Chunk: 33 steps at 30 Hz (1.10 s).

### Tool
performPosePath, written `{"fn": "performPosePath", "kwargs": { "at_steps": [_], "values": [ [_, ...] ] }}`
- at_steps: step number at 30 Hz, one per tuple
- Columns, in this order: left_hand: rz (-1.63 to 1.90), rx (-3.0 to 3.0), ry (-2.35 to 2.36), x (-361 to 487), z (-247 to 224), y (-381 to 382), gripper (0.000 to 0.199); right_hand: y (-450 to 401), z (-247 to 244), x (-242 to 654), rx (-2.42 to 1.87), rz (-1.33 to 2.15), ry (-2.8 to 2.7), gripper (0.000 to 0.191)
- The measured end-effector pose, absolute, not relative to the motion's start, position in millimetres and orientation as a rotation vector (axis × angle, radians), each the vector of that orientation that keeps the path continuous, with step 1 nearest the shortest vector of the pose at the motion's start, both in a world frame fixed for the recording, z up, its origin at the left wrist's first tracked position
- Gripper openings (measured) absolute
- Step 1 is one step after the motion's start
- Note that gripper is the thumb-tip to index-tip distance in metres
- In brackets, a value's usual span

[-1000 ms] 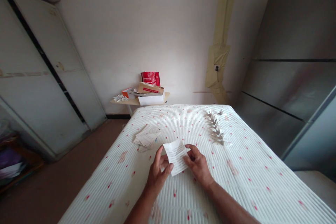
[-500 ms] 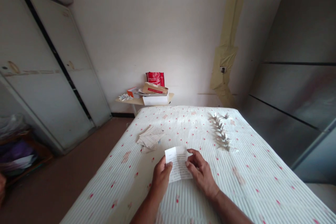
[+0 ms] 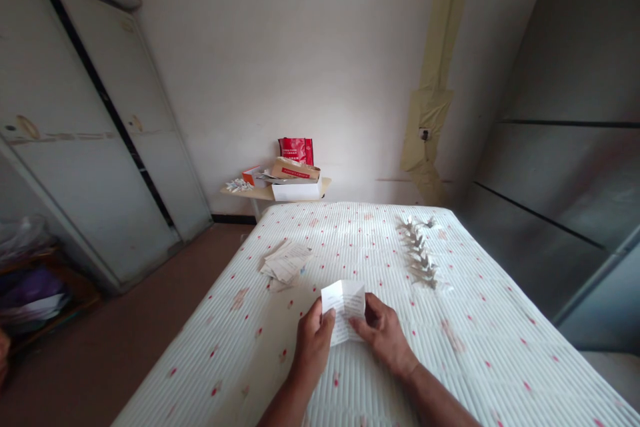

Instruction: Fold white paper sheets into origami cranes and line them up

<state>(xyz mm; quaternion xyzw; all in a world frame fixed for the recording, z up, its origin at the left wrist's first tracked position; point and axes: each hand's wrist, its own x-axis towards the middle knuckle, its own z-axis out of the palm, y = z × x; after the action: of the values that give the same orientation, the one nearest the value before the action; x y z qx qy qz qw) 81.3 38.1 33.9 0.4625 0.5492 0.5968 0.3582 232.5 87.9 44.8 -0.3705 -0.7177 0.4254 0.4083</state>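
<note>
A small sheet of printed paper (image 3: 343,300), creased down its middle, is held upright between my two hands above the bed. My left hand (image 3: 315,333) pinches its left edge, thumb on the printed face. On the opposite edge, my right hand (image 3: 385,332) grips with the thumb in front and the fingers hidden behind. A loose pile of printed paper sheets (image 3: 287,261) lies beyond my left hand. Farther off to the right stands a row of several folded paper figures (image 3: 423,255), pale grey with pointed tips.
The quilted bed cover (image 3: 370,233) has red dots. Past its far edge, a small table (image 3: 263,193) bears a white box (image 3: 297,191), a red bag (image 3: 296,149) and small white pieces (image 3: 239,184). A white cabinet (image 3: 100,147) stands left; a grey wardrobe (image 3: 565,167) stands right.
The paper has shifted slightly right and now bends more along its middle crease. My right hand has closed onto its right edge, and my left hand has moved a little right with it.
</note>
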Motion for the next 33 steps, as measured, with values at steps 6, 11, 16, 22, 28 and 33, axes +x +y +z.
{"fn": "performPosePath", "kwargs": {
  "at_steps": [6,11,16,22,28,33],
  "values": [
    [1.464,1.34,1.323,91,40,34,0.04,91,45,233,-0.991,1.041,-1.745,0.018],
    [1.483,1.22,1.242,87,40,35,0.041,90,46,232,-1.034,1.188,-1.546,0.033],
    [1.505,1.09,1.151,83,41,36,0.046,89,46,231,-0.957,1.415,-1.414,0.036],
    [1.544,1.21,1.243,76,38,37,0.033,90,49,235,-0.812,1.426,-1.438,0.027],
    [1.682,1.379,1.635,67,38,37,0.022,91,52,239,-0.591,1.14,-1.645,0.012],
    [1.498,1.275,1.48,70,42,33,0.038,83,58,235,-0.539,0.913,-1.761,0.011]
  ]
}}
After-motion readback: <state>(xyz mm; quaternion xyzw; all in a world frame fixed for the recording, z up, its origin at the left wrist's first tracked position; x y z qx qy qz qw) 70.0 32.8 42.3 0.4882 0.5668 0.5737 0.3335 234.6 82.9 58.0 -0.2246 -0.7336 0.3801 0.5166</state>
